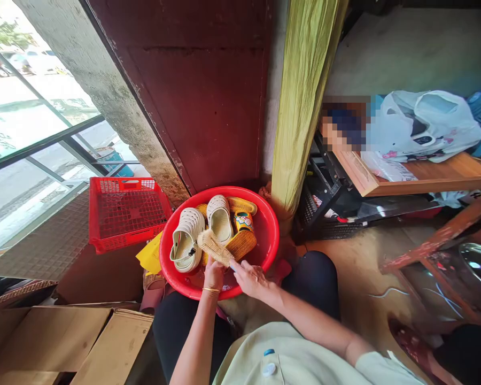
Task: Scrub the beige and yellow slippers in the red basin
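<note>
A tan scrub brush (215, 248) with bristles is held slantwise over the red basin (273, 235). My left hand (214, 275) is closed at its lower side, with the fingertips partly hidden. My right hand (251, 278) is closed at its near right end, where a bit of blue shows by the fingers. Inside the basin lie a pale clog (189, 227) on the left and another pale clog (219, 216) beside it. A yellow slipper (243, 243) with a colourful strap rests to the right. Another yellow sole (242, 205) lies at the back, partly covered.
A red plastic crate (124, 214) stands left of the basin, above cardboard boxes (52, 337). Behind is a dark red door (200, 96) and a yellow-green cloth-wrapped post (300, 117). On the right, a wooden table (436, 176) bears a white plastic bag (428, 125). Another person's foot (411, 342) is at lower right.
</note>
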Motion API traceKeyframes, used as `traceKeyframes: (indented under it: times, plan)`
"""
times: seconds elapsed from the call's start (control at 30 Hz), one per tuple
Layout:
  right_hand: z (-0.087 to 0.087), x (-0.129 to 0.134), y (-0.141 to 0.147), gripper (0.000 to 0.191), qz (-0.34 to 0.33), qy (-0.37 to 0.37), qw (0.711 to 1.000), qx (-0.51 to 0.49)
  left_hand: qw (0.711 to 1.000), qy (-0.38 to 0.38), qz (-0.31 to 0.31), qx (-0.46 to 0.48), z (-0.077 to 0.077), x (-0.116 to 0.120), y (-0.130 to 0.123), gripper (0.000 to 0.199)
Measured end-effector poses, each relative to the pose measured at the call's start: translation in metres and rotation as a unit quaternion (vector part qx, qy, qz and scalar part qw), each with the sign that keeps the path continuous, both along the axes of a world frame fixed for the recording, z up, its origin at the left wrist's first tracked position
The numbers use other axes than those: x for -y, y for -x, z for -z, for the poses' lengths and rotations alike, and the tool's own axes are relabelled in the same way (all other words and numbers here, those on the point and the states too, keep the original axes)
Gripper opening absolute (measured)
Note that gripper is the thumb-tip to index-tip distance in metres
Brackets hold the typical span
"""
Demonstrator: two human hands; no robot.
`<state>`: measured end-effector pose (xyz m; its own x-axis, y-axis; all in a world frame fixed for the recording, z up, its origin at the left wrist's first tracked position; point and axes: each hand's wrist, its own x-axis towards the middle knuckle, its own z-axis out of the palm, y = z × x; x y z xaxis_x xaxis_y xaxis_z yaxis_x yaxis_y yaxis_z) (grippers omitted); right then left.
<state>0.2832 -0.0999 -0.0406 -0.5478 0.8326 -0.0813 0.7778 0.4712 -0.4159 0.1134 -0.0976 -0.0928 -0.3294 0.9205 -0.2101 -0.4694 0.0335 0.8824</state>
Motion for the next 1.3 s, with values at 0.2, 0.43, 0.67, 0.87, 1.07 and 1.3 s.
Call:
traceKeyframes:
  times: [0.2,0.43,0.67,0.87,1.07,1.3]
  plan:
    - [-0.016,-0.038,-0.014,0.051,0.127,0.019,0.99,0.055,0.99,0.038,-0.001,0.134,-0.009,0.006,0.002,0.065]
    - [-0.002,0.0,-0.005,0.056,-0.004,-0.003,1.0,0.03,0.978,0.075,-0.015,0.196,-0.013,0.003,0.009,0.038]
    - [-0.005,-0.049,-0.04,0.049,0.128,0.011,0.991,-0.039,0.995,0.092,0.018,-0.018,-0.015,0.005,-0.008,0.073]
    - [-0.008,-0.052,-0.061,0.045,0.154,-0.035,0.955,-0.253,0.984,-0.045,0.098,-0.145,-0.038,0.008,-0.012,0.071]
    - [-0.033,-0.046,-0.035,0.049,0.104,-0.051,0.967,-0.228,0.956,-0.1,0.015,-0.274,-0.063,0.004,0.003,0.076]
    - [-0.044,-0.013,-0.003,0.056,-0.021,-0.01,1.0,0.019,0.919,-0.012,-0.028,-0.394,-0.029,0.013,0.025,0.029]
